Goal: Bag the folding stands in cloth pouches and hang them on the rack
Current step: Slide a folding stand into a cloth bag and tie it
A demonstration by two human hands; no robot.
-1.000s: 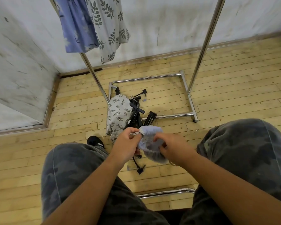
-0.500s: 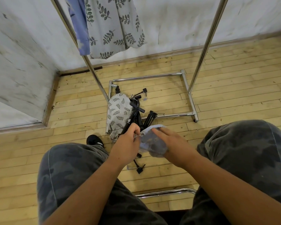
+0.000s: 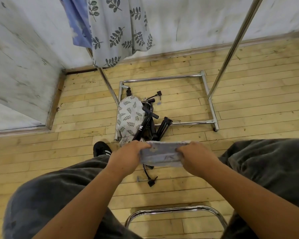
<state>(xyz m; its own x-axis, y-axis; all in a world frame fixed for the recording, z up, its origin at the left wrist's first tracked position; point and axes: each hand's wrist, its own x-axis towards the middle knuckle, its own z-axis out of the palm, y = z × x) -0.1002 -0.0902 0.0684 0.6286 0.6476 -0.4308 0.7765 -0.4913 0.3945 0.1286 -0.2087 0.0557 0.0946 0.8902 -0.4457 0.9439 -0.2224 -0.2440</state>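
My left hand (image 3: pixel 128 153) and right hand (image 3: pixel 195 155) pinch the blue pouch (image 3: pixel 160 153) stretched open; folding stands (image 3: pixel 150 121) beyond my fingers (image 3: pixel 142 147) lie unbagged, two pouches (image 3: pixel 117 28) already hang on the rack (image 3: pixel 231 40).

No readable text or numbers in your view. Small white mark on tube of black folding stand (image 3: pixel 142 125): too blurred to read. White stripes on black shoe (image 3: pixel 101 149): no lettering legible.
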